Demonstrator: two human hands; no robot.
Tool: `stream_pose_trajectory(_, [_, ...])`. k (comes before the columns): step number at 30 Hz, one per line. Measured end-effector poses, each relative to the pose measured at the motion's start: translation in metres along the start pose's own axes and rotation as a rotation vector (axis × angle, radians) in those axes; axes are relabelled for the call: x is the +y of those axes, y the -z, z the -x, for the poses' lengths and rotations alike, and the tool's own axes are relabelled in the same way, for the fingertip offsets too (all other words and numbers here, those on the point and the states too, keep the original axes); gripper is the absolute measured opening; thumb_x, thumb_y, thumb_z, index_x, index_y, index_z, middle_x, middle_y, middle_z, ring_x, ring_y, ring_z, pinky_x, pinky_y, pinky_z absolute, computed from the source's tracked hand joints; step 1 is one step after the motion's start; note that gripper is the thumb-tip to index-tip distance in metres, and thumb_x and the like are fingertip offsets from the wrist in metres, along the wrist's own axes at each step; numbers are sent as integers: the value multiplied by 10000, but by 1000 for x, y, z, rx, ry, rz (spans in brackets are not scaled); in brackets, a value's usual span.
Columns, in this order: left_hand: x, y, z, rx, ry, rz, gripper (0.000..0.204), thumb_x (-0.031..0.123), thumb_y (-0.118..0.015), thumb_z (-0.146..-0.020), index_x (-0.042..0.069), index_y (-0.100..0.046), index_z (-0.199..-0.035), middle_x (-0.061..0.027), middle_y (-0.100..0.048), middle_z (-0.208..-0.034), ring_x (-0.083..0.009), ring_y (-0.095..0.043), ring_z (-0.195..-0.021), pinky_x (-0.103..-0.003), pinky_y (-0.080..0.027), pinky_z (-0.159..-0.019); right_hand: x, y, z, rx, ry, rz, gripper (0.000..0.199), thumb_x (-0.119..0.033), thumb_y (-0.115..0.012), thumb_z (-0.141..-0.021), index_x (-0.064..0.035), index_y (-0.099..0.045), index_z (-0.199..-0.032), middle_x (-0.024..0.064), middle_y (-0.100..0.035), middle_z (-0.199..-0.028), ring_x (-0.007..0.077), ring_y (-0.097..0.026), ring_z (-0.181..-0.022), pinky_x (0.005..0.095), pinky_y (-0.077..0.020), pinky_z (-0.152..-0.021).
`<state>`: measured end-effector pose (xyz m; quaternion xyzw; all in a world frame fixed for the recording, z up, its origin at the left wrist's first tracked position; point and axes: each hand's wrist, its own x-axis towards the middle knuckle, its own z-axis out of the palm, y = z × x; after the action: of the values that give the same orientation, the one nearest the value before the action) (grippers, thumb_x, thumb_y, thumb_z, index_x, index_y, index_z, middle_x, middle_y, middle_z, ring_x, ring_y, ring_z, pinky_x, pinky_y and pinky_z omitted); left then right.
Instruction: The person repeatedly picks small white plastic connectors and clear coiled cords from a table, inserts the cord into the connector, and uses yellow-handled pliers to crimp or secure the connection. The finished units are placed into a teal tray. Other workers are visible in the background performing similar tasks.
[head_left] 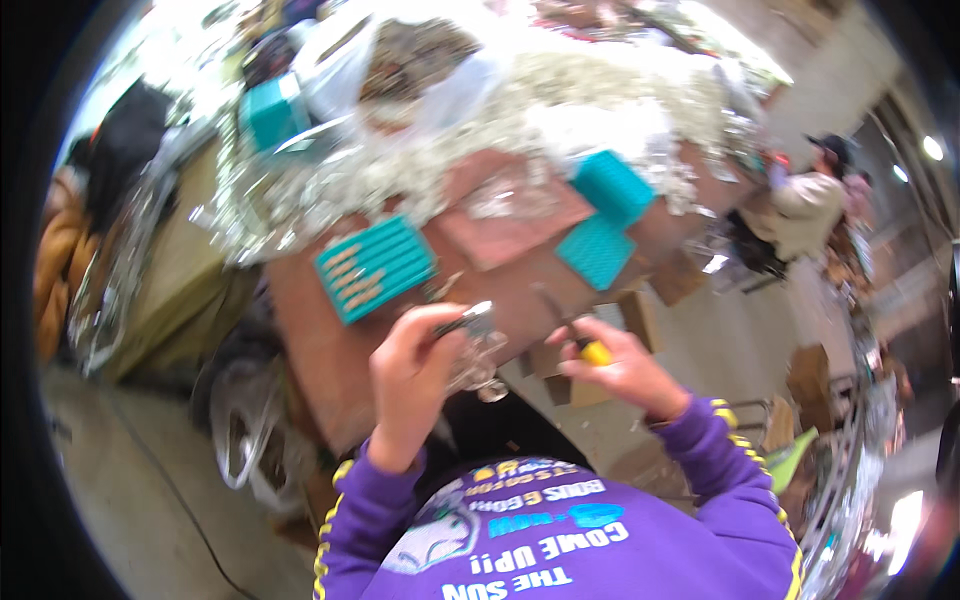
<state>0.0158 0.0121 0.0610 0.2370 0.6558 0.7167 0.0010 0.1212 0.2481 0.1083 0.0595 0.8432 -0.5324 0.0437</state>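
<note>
Raised over the near table edge, my left hand (412,365) pinches a shiny, see-through piece (478,355) with a dark part near the fingertips; blur hides its exact kind. My right hand (628,370), to the right and apart from it, is closed round a yellow-handled tool (596,352) whose thin dark shaft points up and left. Just beyond my left hand lies a teal ribbed tray (400,262) with several small tan pieces (352,280) in rows along its left side.
A reddish board (480,240) bearing clear plastic lies mid-table. Teal trays (597,252) sit to its right. Clear small parts (600,80) heap along the back beside a white bag (335,75). A person (810,195) works at far right. Cardboard boxes (808,382) stand below.
</note>
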Motion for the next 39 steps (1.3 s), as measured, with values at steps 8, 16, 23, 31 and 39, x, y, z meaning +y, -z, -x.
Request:
stream_pose_trajectory(8, [-11, 4, 8, 37, 139, 240, 217, 18, -610, -957, -25, -618, -1170, -45, -672, -986, -75, -638, -832, -207, -518, -734, -31, 9, -32, -140, 329, 661, 345, -109, -724, -789, -39, -597, -1102, 150, -635, -987, 362, -623, -917, 411, -508, -775])
stream_pose_trajectory(16, [-13, 12, 14, 42, 239, 338, 310, -6, -650, -906, 2, -640, -1216, -18, -638, -1022, -56, -606, -830, -182, -488, -706, -35, 5, -56, -252, 473, 766, 354, -108, -722, -785, -48, -588, -1107, 134, -621, -945, 342, -616, -907, 425, -503, -779])
stream_pose_trajectory(23, [-14, 16, 12, -21, 210, 176, 300, 0, -709, -849, 32, -705, -1147, -27, -610, -999, -52, -598, -820, -195, -504, -677, -40, 2, -66, -337, 471, 818, 375, -106, -734, -777, -57, -591, -1120, 122, -620, -933, 327, -618, -902, 421, -503, -781])
stream_pose_trajectory(31, [-18, 13, 11, 24, 254, 269, 258, -1, -687, -875, -17, -686, -1133, -37, -580, -986, -86, -630, -813, -209, -520, -687, -40, 8, -76, -366, 498, 822, 376, -95, -742, -783, -35, -581, -1117, 137, -627, -933, 350, -616, -894, 421, -500, -767])
stream_pose_trajectory(39, [-30, 0, 11, 236, 373, 118, 203, 69, -747, -832, 27, -715, -1028, 7, -673, -876, -18, -552, -692, -193, -462, -608, -39, 10, -90, -406, 423, 872, 338, -95, -712, -802, -40, -575, -1106, 141, -623, -922, 348, -624, -857, 411, -503, -738])
